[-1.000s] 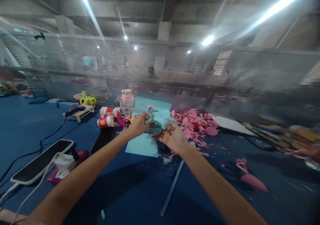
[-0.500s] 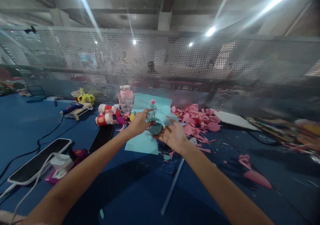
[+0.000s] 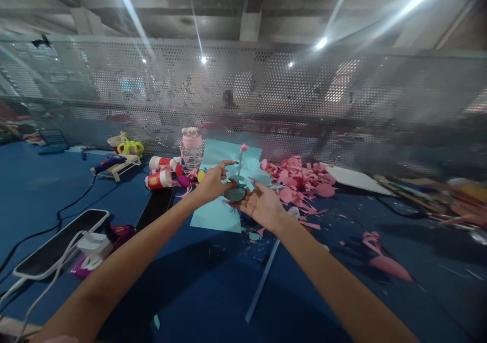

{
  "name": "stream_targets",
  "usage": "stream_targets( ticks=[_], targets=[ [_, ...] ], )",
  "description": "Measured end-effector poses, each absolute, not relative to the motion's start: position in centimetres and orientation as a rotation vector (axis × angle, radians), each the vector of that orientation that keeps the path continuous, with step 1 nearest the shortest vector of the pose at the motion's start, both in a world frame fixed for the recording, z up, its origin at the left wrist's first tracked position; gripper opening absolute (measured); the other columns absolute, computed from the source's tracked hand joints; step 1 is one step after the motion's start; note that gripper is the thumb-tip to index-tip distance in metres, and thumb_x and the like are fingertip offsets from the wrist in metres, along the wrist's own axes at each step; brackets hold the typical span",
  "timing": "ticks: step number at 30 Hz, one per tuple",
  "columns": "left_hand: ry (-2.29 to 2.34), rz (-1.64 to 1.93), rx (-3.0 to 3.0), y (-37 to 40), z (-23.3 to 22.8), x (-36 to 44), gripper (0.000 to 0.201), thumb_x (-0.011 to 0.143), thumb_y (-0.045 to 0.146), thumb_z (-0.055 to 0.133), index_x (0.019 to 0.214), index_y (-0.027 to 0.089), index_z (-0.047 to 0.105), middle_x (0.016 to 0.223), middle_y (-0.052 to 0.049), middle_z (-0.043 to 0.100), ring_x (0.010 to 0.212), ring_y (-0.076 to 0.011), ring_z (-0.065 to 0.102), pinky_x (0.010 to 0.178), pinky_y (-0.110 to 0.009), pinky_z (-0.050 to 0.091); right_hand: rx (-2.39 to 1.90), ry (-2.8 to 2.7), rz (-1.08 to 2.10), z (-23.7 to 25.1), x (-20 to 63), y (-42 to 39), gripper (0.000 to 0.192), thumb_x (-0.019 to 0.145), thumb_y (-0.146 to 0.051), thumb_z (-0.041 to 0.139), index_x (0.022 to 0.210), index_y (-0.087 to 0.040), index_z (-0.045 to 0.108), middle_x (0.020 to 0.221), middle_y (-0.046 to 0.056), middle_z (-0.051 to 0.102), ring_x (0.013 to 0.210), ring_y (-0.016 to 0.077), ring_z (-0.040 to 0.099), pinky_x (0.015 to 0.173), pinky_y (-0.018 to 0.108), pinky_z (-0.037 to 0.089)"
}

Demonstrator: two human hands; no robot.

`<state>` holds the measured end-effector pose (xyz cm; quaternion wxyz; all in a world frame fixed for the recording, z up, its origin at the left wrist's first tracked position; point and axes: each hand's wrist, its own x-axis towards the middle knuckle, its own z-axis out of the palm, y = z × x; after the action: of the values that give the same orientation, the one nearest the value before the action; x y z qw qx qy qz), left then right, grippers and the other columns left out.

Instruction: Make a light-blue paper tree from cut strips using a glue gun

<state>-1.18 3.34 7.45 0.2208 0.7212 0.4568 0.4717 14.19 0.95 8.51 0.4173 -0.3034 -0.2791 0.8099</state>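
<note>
Between my hands is a small stemmed piece with a dark round base (image 3: 235,195), a thin pale stem (image 3: 239,168) and a pink tip (image 3: 244,147). It leans slightly to the right. My left hand (image 3: 213,183) has its thumb at the left rim of the base, with the index finger reaching toward the stem. Palm up, my right hand (image 3: 264,206) supports the base from below and the right, its thumb by light-blue paper curls around the stem. Behind and below lies a light-blue paper sheet (image 3: 215,216).
Pink paper scraps (image 3: 300,180) are heaped to the right, near a white sheet (image 3: 357,180). A pink-lidded bottle (image 3: 191,150), red-and-white cups (image 3: 159,179) and a dark phone (image 3: 154,208) are on the left. A pale strip (image 3: 262,282) lies in front. A perforated metal screen (image 3: 289,99) stands behind.
The stem has swung from nearly upright to a rightward lean, its pink tip moving right and up. Both hands keep almost the same place around the base.
</note>
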Motion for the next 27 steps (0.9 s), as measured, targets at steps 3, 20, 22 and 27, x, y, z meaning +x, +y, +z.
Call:
stream_targets(
  ticks=[3,20,22,27],
  targets=[
    [1.126,1.315,1.892,3.4,7.1,-1.0,0.058,0.064,0.012,0.064,0.118,0.015,0.044,0.074,0.001,0.055,0.074,-0.0120,0.061,0.076,-0.027,0.047,-0.767,-0.716,2.041,8.2,14.1,1.2,0.033,0.089,-0.027,0.027,0.086,-0.010,0.055,0.063,0.011,0.066,0.065,0.0205,0.066,0.069,0.038,0.053],
    [1.141,1.335,1.828,4.2,6.4,-1.3,0.056,0.061,0.007,0.064,0.114,0.016,0.048,0.075,0.001,0.054,0.072,-0.0129,0.063,0.074,-0.028,0.049,-0.754,-0.575,1.988,7.5,13.5,1.3,0.030,0.088,-0.011,0.025,0.102,-0.008,0.051,0.070,0.010,0.069,0.071,0.0198,0.067,0.076,0.040,0.053],
    [1.164,1.348,1.830,4.1,6.5,-1.3,0.056,0.060,0.008,0.066,0.114,0.016,0.049,0.075,0.000,0.053,0.071,-0.0131,0.062,0.074,-0.029,0.049,-0.743,-0.583,1.984,7.6,13.5,1.2,0.029,0.088,-0.012,0.027,0.103,-0.009,0.052,0.070,0.009,0.069,0.071,0.0199,0.067,0.076,0.040,0.053],
    [1.206,1.351,1.864,4.1,6.6,-1.3,0.056,0.060,0.011,0.067,0.113,0.016,0.050,0.072,0.002,0.051,0.070,-0.0125,0.061,0.073,-0.029,0.050,-0.764,-0.613,1.969,7.7,13.5,1.1,0.028,0.089,-0.012,0.028,0.098,-0.011,0.054,0.068,0.007,0.069,0.069,0.0188,0.067,0.077,0.039,0.053]
  ],
)
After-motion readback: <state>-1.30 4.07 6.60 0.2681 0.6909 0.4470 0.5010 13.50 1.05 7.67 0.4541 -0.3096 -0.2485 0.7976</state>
